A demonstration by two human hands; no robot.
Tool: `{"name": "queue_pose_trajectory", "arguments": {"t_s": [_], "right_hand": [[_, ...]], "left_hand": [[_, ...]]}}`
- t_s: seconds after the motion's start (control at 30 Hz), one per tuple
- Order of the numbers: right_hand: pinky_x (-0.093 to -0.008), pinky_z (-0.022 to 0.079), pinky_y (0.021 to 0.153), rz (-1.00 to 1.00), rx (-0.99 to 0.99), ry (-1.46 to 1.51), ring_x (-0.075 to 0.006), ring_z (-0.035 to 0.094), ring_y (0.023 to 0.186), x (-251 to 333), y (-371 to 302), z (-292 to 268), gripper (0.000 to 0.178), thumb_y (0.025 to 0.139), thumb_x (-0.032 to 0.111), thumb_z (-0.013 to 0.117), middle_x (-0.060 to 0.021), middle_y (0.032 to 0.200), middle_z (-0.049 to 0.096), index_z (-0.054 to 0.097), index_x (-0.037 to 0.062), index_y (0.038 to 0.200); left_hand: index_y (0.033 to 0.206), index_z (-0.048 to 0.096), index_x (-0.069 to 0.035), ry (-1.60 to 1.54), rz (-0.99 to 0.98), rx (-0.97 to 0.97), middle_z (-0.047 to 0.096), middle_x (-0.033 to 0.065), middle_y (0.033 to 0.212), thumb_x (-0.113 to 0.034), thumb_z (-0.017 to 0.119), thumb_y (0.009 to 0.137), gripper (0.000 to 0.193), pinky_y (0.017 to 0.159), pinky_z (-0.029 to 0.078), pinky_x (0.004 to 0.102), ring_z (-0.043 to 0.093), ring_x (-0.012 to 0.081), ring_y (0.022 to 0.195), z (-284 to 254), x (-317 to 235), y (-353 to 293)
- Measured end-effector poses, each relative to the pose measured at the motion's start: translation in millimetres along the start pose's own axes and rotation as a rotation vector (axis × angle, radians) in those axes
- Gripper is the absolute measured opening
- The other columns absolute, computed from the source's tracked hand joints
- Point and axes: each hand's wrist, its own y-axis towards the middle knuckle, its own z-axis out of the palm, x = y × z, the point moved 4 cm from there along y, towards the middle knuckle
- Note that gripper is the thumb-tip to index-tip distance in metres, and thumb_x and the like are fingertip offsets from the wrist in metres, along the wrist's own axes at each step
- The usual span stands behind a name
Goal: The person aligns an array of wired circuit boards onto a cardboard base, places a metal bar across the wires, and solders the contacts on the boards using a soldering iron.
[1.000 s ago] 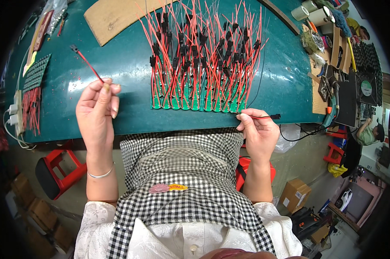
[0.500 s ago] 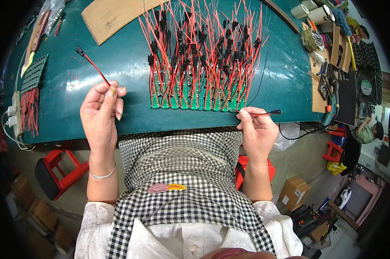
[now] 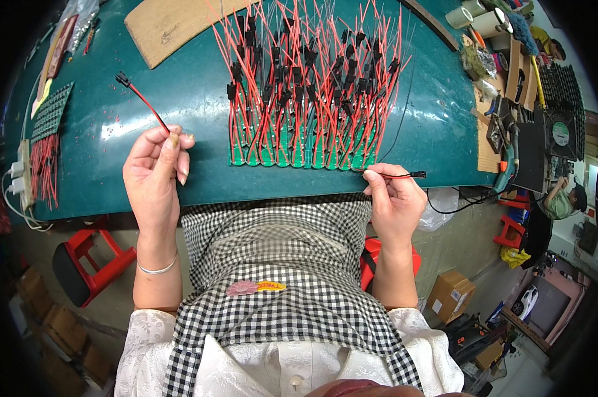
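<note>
My left hand (image 3: 155, 169) pinches the lower end of a red-and-black wire lead (image 3: 145, 104), whose black plug points up and to the left over the table. Between finger and thumb my right hand (image 3: 395, 198) grips a second red-and-black wire lead (image 3: 405, 176); its black plug sticks out to the right. The fingertips of that hand are beside the near right corner of a panel of green circuit boards (image 3: 282, 159). From the panel rises a dense bunch of red and black wires (image 3: 305, 92) with several black connectors.
A brown board (image 3: 160, 33) lies at the far left of the green table (image 3: 438, 132). Another wired panel (image 3: 53, 112) is by a power strip (image 3: 26, 178) at the left edge. Tools and a soldering iron (image 3: 507, 173) crowd the right side. Red stools (image 3: 97, 261) stand below.
The lead in my right hand has shifted slightly, its plug now a little farther left and lower. My left hand has stayed almost still.
</note>
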Motion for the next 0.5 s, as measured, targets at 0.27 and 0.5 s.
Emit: {"name": "queue_pose_trajectory", "arguments": {"t_s": [0.27,0.5], "right_hand": [[-0.0361,0.052,0.059,-0.222,0.062,-0.260,-0.0270,0.066,0.065,22,13,4,0.010,0.087,0.003,0.078,-0.0106,0.080,0.070,0.068,0.0010,0.088],[-0.0399,0.053,0.059,-0.330,0.134,-0.393,-0.0309,0.066,0.066,31,19,8,0.012,0.088,0.005,0.076,-0.0115,0.078,0.068,0.065,0.0020,0.088]], "left_hand": [[0.113,0.066,0.002,0.025,0.005,-0.016,0.073,0.0130,0.097,-0.006,0.060,0.105,0.013,0.051,0.040,0.0189,0.054,0.0073,0.061,4,-2,-4],[0.108,0.067,0.004,0.083,-0.020,0.083,0.073,0.0134,0.090,-0.006,0.064,0.102,0.012,0.051,0.041,0.0198,0.055,0.0078,0.060,38,-14,-32]]}}
